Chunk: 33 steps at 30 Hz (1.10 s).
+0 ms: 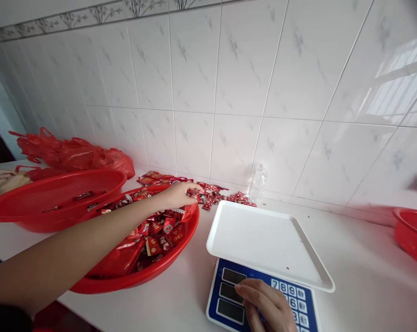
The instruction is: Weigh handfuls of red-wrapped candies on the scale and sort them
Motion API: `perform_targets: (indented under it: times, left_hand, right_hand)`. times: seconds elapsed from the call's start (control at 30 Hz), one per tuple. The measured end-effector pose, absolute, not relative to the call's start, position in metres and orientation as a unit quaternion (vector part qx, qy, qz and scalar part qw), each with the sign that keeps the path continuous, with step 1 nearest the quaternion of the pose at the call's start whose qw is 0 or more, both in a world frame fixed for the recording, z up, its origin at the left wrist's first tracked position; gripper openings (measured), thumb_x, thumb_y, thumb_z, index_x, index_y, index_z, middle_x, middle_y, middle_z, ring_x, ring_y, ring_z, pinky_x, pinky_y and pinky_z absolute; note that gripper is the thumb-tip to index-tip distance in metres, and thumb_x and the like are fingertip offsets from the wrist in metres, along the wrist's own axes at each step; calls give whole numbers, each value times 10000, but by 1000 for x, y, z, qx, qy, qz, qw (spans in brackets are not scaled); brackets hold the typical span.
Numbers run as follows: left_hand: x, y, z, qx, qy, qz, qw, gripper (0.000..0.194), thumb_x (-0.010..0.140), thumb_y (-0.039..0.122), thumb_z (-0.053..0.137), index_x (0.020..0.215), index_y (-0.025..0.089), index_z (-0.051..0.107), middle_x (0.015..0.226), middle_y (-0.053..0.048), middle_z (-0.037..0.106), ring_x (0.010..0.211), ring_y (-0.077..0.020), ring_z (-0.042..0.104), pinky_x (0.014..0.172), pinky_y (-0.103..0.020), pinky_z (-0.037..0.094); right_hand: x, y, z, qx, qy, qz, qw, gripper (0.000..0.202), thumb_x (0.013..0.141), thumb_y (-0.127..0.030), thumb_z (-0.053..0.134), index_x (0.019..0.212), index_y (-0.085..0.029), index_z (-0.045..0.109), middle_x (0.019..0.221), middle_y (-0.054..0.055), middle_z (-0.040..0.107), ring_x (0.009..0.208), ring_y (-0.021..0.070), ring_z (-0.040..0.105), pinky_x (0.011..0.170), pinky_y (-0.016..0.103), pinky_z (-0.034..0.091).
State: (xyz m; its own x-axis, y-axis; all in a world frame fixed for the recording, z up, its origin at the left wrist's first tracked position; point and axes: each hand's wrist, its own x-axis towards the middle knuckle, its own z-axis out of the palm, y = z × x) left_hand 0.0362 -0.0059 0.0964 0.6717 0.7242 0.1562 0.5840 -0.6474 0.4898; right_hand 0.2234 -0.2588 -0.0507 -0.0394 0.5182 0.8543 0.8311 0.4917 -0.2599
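Observation:
My left hand [181,194] reaches across a red plastic basket [191,235] toward small red packets [211,193] lying along the wall. Its thumb and fingers are apart at the near packets, with nothing visible between them. Red-wrapped sweets [160,244] and a red plastic bag fill much of that basket. Over the blue panel of a digital weighing scale [217,269] is my right hand [269,304], half curled, fingers apart, and no object shows in it. It covers part of the keypad and displays. The scale's white tray [260,240] bears only tiny specks.
A second red basket [56,189] with a few wrapped pieces overlaps the first at the left. Red plastic bags [73,154] are heaped behind it. A clear plastic bottle [259,184] stands against the tiled wall. Another red basket [414,235] is at the right edge.

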Motion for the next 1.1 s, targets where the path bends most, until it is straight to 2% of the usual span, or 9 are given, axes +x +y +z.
perform_targets:
  times: [0.23,0.4,0.5,0.57,0.7,0.8,0.9,1.0,1.1]
  left_hand:
    - [95,-37,111,930,277,174,165,475,707,129,561,1153,251,670,1079,13,704,951,-188,640,784,-222,464]
    - [130,-48,83,933,201,152,255,520,744,322,692,1246,236,589,1190,-27,656,1060,-217,617,861,-264,466]
    - [136,-45,67,945,191,98,246,657,695,389,751,1298,235,542,1318,-79,577,1218,-272,520,978,-333,411]
    - [131,-39,64,943,206,98,242,615,703,402,742,1267,231,564,1338,-98,558,1246,-284,492,1002,-364,390]
    - [106,-21,69,913,233,160,296,382,796,406,621,1107,184,620,1144,-97,661,1079,-237,600,900,-335,456]
    - [75,-1,66,894,302,187,272,236,814,372,551,940,182,609,944,-55,684,887,-211,638,802,-317,478]
    - [37,15,55,882,398,102,232,176,770,327,550,883,194,576,823,-28,667,756,-208,631,680,-293,474]
    - [4,17,41,874,431,-36,220,293,682,342,629,933,195,596,858,-41,680,777,-237,640,675,-298,481]
    - [-13,7,29,878,431,-115,175,614,555,378,745,1126,208,598,1163,-102,637,1030,-319,599,841,-355,474]
  right_hand:
    - [226,-260,-55,-483,-717,-121,488,240,907,-98,463,1073,-233,572,954,42,709,852,147,699,720,231,543]
    - [233,-253,-58,-438,-747,-125,485,272,888,-58,439,1096,-193,553,929,62,701,825,139,697,676,218,545]
    - [236,-249,-57,-417,-761,-127,480,288,868,-36,441,1098,-174,547,914,67,697,810,127,694,673,206,547]
    - [237,-249,-56,-422,-757,-133,481,283,865,-36,450,1091,-174,549,913,66,698,816,125,694,684,206,547]
    - [233,-252,-54,-426,-750,-152,482,262,869,-52,464,1076,-176,566,900,63,705,814,129,698,685,211,549]
    - [230,-254,-49,-418,-750,-149,491,259,866,-51,452,1055,-173,582,872,62,709,781,131,700,658,210,549]
    - [229,-255,-42,-409,-746,-139,506,253,868,-44,443,1043,-159,586,859,73,709,746,125,698,631,197,547]
    - [230,-257,-39,-405,-748,-138,507,233,882,-52,450,1036,-149,594,854,79,711,746,119,699,634,181,547]
    - [230,-257,-40,-410,-744,-151,505,210,900,-77,448,1023,-156,600,855,75,716,752,118,704,642,177,551]
